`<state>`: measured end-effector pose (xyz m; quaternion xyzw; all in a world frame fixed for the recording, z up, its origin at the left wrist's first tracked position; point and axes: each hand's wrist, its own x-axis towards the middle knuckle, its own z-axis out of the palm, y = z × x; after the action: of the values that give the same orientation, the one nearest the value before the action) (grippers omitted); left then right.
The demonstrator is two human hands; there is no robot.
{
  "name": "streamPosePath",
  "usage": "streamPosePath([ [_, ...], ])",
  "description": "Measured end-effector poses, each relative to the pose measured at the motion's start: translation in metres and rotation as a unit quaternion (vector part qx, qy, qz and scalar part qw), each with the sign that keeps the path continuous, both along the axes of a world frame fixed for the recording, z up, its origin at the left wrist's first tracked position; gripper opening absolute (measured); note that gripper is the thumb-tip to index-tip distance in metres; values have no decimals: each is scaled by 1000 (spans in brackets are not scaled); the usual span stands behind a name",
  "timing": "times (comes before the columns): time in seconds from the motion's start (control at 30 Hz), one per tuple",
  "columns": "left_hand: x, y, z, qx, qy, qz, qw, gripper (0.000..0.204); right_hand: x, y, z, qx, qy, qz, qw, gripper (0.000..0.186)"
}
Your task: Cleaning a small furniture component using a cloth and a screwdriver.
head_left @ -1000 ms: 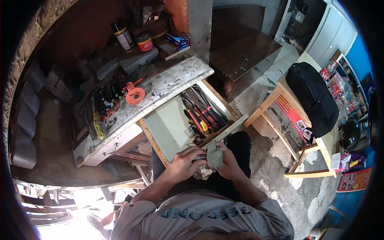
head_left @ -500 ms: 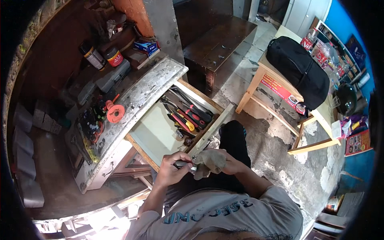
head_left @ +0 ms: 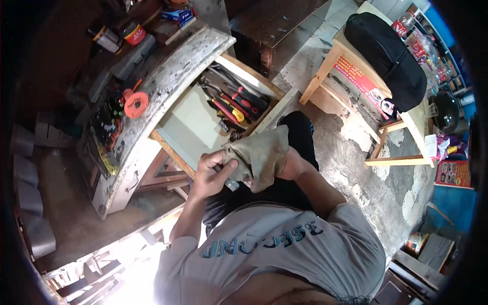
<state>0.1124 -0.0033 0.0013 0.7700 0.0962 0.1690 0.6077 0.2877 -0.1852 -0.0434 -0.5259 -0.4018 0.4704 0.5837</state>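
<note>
A greyish-brown rag (head_left: 267, 155) hangs bunched between my two hands over my lap, close to the drawer's front edge. My right hand (head_left: 291, 163) is closed on its right side, the fingers partly behind the cloth. My left hand (head_left: 212, 172) is closed around a small dark tool with a shiny metal end (head_left: 232, 185), the thumb pressing against the rag's left edge. The tool's kind is hidden by fingers and cloth. Just beyond my hands, the pulled-out wooden drawer (head_left: 178, 129) holds pliers (head_left: 235, 113) with red-and-yellow handles and several other hand tools.
On the worn white tabletop (head_left: 168, 76) lie a red-orange spool (head_left: 136, 104) and a cluster of tools. A jar (head_left: 134, 33) and a dark can (head_left: 105, 39) stand farther back. To the right, a black backpack (head_left: 386, 61) rests on a wooden table.
The rag has moved up and left and is spread wider, now reaching my left thumb. Both hands have risen in the view, which has also shifted.
</note>
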Motion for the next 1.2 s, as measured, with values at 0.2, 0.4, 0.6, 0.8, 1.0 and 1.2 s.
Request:
streamPosePath([
  [0.2,3,3,27,69,16,41,997,16,-6,-1,-1,45,417,-69,905,52],
  [0.4,9,14,37,64,-22,38,997,10,5,-10,27,173,498,-21,849,63],
  [0.6,21,8,65,103,-11,-6,995,5,10,-14,32,126,188,-82,971,55],
  [0.8,36,-19,48,92,-13,-16,996,5,-11,11,56,147,21,-72,986,43],
  [1.0,19,-19,21,-31,-40,128,990,13,-13,0,58,47,-178,-39,982,49],
  [1.2,12,-8,12,-209,-11,206,956,18,-22,8,59,96,-223,-71,967,45],
])
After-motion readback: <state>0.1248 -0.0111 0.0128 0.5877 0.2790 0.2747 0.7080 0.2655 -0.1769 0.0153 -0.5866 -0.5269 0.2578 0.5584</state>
